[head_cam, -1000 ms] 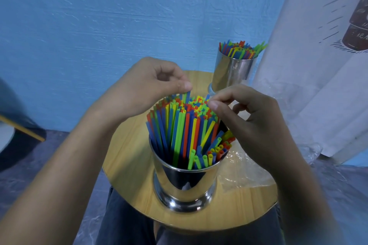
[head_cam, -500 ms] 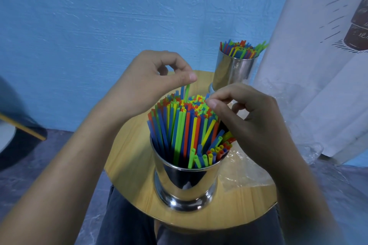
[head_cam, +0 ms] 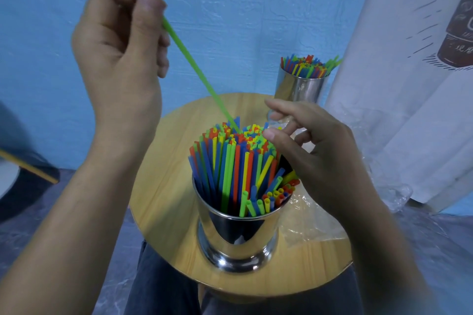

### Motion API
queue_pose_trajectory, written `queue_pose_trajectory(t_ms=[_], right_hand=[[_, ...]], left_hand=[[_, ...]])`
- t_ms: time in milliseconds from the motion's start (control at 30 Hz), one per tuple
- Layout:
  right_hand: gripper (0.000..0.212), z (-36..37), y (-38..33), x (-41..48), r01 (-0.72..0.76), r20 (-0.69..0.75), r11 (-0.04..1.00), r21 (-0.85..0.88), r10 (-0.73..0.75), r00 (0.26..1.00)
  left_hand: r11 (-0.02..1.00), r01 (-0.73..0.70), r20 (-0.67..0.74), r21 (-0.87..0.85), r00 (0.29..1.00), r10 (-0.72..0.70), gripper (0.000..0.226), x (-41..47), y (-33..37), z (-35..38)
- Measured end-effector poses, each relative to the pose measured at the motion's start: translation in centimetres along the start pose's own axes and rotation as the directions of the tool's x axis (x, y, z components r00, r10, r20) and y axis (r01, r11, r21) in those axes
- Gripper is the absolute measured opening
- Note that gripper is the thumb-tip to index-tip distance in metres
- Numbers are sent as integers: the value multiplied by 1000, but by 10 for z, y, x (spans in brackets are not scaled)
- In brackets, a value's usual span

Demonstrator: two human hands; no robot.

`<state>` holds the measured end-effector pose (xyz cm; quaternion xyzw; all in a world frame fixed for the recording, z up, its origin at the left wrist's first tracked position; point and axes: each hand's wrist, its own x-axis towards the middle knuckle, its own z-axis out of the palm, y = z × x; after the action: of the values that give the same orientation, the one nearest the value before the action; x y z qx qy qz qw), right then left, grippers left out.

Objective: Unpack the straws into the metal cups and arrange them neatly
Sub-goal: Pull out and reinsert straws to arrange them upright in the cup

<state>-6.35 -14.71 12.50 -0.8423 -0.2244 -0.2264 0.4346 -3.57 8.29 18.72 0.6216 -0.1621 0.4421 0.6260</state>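
Observation:
A shiny metal cup (head_cam: 238, 235) stands at the front of the round wooden table (head_cam: 163, 186), packed with red, blue, green and yellow straws (head_cam: 230, 161). My left hand (head_cam: 122, 51) is raised high at the upper left, pinching the top of one green straw (head_cam: 197, 71) whose lower end still sits among the bunch. My right hand (head_cam: 314, 156) hovers at the right side of the bunch, fingers spread, thumb touching the straw tops. A second metal cup (head_cam: 299, 89) full of straws stands at the table's far edge.
A crumpled clear plastic bag (head_cam: 314, 220) lies on the table to the right of the near cup, under my right wrist. A white printed cloth (head_cam: 409, 84) hangs on the right. Behind is a blue wall (head_cam: 230, 7). My lap is below the table.
My left hand has risen up and to the left, drawing one green straw almost out of the bunch. My right hand's fingers have loosened from a pinch and spread apart.

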Motion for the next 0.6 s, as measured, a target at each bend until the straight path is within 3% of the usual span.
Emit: queue_pose_trajectory(t_ms=[167, 300, 400, 500, 600], right_hand=[[37, 2, -2, 1, -31, -10, 999, -42, 31, 999], [32, 2, -2, 0, -5, -5, 999, -44, 5, 1000], [16, -3, -6, -2, -5, -44, 977, 213, 15, 999], [15, -10, -11, -3, -10, -55, 822, 569, 51, 997], [22, -14, -12, -3, -8, -80, 709, 705, 90, 993]], left_hand=[[998, 35, -37, -57, 999, -37, 13, 3, 5, -12], [986, 156, -72, -66, 984, -161, 15, -9, 3, -12], [957, 281, -79, -64, 955, -286, 17, -22, -5, -16], [922, 381, -85, -66, 919, -385, 17, -34, -15, -21], [888, 459, 2, 29, 888, -460, 16, -42, -20, -22]])
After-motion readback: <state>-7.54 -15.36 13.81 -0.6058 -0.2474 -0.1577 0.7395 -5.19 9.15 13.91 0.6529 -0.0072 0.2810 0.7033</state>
